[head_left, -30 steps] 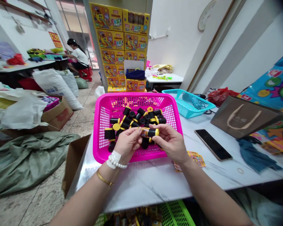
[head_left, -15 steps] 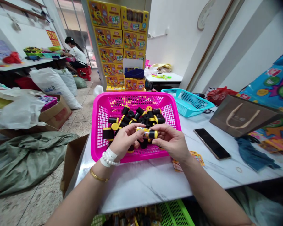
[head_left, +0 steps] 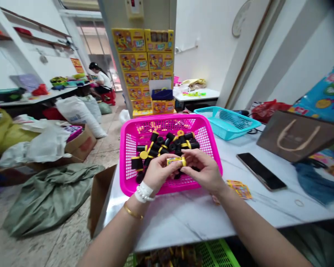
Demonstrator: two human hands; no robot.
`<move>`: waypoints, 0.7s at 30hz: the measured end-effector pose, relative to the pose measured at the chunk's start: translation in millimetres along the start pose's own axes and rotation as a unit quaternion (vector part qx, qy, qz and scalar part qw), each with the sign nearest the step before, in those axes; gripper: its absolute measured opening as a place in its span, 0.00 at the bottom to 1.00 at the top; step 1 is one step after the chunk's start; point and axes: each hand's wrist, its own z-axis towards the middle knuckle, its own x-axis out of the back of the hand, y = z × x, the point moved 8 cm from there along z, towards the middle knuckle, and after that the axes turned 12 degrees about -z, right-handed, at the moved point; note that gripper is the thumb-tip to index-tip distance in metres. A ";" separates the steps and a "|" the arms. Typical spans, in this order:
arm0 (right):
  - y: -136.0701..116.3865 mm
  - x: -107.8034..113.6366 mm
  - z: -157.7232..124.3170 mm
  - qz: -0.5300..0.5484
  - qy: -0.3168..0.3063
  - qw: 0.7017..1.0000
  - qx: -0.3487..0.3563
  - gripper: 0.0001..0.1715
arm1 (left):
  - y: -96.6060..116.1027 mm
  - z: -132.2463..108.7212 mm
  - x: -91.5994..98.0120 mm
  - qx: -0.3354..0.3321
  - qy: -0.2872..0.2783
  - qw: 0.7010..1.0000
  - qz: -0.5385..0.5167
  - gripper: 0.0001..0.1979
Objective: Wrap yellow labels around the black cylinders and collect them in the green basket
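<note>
Over the near side of a pink plastic basket (head_left: 123, 159), my left hand (head_left: 158, 172) pinches a small black-and-yellow cylinder (head_left: 173, 160) between thumb and fingers. A colourful label wraps part of its side. The fingers of my right hand (head_left: 205, 170) close around the cylinder's yellow right end. Some of those fingertips are hidden. Below and behind my hands, several black cylinders with yellow rims (head_left: 137, 163) lie jumbled in the basket. Printed yellow-orange labels or cards (head_left: 240, 189) lie on the table beside my right forearm, which partly covers them.
A phone (head_left: 261, 171), a brown paper bag (head_left: 291, 135) and a blue cloth (head_left: 311, 181) are on the right. Beyond stands a turquoise basket (head_left: 225, 128). Yellow boxes (head_left: 135, 61) are stacked ahead. A green crate (head_left: 221, 254) sits underneath. A person (head_left: 102, 81) sits far left.
The view has tilted up and swung left. On the cylinder, the label now covers the black part that showed near its right end. Both hands still hold it over the basket.
</note>
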 end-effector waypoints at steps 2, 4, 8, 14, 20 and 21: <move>0.9 4.4 2.1 -0.020 0.011 1.000 0.009 0.20 | -2.5 4.5 0.8 0.018 -0.026 0.999 -0.008 0.22; -1.1 6.9 2.4 -0.060 0.017 0.998 0.031 0.16 | -4.5 7.5 3.8 0.034 -0.039 0.999 0.003 0.21; 5.1 5.3 0.2 -0.033 0.014 0.999 0.001 0.15 | 0.4 4.9 4.3 0.001 -0.038 0.998 0.052 0.16; 30.9 -3.3 -4.4 0.172 0.009 0.968 -0.182 0.17 | 34.9 -17.5 -16.7 -0.218 -0.023 0.946 0.239 0.11; 35.4 -9.2 -1.3 0.199 0.005 0.967 -0.158 0.18 | 25.9 -9.0 -7.9 -0.190 -0.010 0.962 0.195 0.17; 32.6 -6.5 0.1 0.182 0.018 0.976 -0.121 0.18 | 20.6 -4.5 -1.4 -0.157 0.001 0.973 0.168 0.20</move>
